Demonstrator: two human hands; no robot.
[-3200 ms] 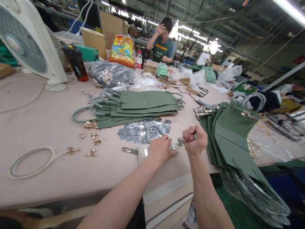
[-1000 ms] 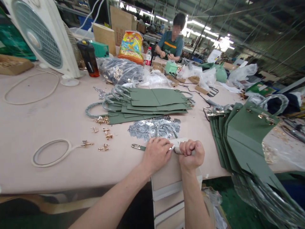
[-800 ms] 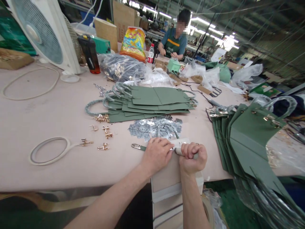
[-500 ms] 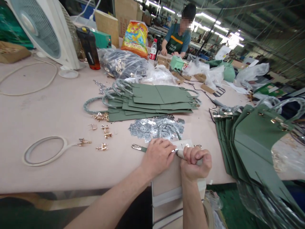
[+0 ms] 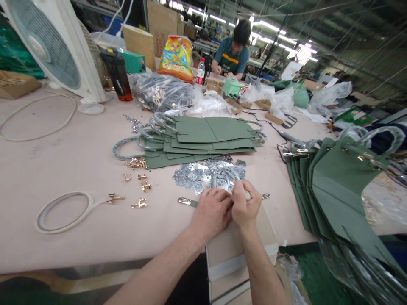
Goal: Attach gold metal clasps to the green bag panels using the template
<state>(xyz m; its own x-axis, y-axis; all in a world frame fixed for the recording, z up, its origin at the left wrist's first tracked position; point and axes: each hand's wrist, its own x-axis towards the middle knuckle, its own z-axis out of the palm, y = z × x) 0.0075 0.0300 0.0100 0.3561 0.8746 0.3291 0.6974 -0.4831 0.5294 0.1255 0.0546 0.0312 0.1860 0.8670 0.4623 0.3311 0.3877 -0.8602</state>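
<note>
Right hand (image 5: 246, 205) clenched round a pale tool handle (image 5: 247, 195); left hand (image 5: 211, 212) on the beige-backed panel (image 5: 265, 222) at the table (image 5: 95, 241) edge, its grip hidden; an off-axis push could drive the tool into the left fingers

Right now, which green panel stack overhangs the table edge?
The right-hand stack, its lower ends hanging past the table; the other stack lies wholly on it, behind the metal plates.
</note>
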